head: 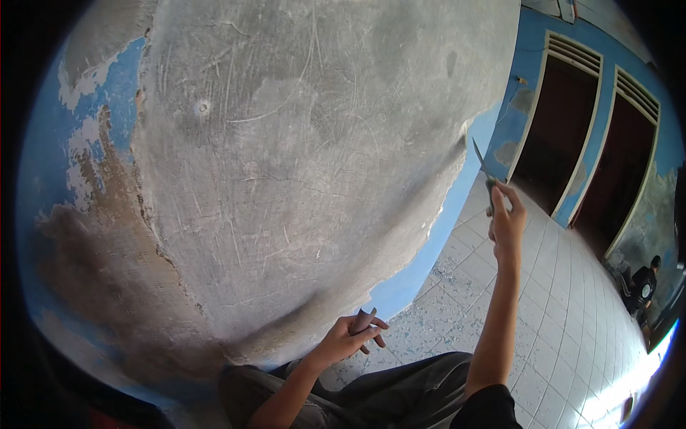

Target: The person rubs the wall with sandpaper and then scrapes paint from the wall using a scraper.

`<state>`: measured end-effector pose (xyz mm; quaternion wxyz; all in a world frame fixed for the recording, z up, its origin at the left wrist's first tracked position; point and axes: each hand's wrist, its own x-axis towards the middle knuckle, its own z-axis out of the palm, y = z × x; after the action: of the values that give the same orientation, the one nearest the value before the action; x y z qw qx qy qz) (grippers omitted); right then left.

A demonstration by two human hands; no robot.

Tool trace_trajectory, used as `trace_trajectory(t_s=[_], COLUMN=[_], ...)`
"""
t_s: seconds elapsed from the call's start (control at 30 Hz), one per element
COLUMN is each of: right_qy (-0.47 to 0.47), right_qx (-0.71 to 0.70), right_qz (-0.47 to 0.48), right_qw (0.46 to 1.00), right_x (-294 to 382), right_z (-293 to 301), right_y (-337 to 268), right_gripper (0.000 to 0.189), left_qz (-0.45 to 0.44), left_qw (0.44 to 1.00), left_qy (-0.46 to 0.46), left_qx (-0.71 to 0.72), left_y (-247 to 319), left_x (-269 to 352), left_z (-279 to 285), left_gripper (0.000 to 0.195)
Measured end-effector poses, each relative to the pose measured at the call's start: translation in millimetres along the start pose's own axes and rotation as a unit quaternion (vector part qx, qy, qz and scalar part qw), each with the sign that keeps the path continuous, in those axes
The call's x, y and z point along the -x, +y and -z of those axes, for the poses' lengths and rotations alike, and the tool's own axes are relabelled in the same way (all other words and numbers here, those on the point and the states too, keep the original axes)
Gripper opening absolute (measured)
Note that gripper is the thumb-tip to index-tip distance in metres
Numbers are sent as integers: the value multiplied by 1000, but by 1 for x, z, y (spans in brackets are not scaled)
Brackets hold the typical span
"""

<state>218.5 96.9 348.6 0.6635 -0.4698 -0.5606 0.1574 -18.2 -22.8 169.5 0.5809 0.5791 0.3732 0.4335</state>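
In my right hand (506,214) is a knife (482,161) with a thin pointed metal blade, held by its dark handle. Its tip points up beside the blue painted edge of the wall; whether it touches is hard to tell. My left hand (348,335), lower and nearer my lap, holds a short brown piece of sandpaper (363,320), or a similar curled sheet, by the lower wall. The wall (300,177) before me is bare grey plaster with scratches and cracks. Blue paint (461,198) borders it on the right, with a ragged, flaking edge.
Blue paint flakes (429,316) lie scattered on the white tiled floor (541,305). Two dark doorways (557,128) with slatted vents stand at the right. A person in a black shirt (643,287) sits low by the far wall. My bent legs (396,389) are close to the wall.
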Motion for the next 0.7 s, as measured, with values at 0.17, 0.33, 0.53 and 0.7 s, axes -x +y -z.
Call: trace_trajectory(t_s=[0.17, 0.33, 0.53, 0.7], right_qy=[-44, 70, -4, 94], right_qx=[-44, -124, -45, -54], right_qz=[-8, -26, 11, 39], right_qw=[998, 989, 999, 993], right_x=[28, -81, 18, -73], right_z=[-19, -16, -4, -17], right_y=[8, -1, -1, 5], right_gripper=[24, 22, 25, 31], left_qz=[-19, -5, 6, -5], left_qw=[1000, 999, 1000, 999], left_qy=[19, -32, 5, -38], left_qx=[15, -1, 4, 3], left_y=[-3, 4, -7, 2], left_x=[5, -2, 2, -3], left_z=[6, -5, 12, -6], left_gripper=[24, 25, 25, 25])
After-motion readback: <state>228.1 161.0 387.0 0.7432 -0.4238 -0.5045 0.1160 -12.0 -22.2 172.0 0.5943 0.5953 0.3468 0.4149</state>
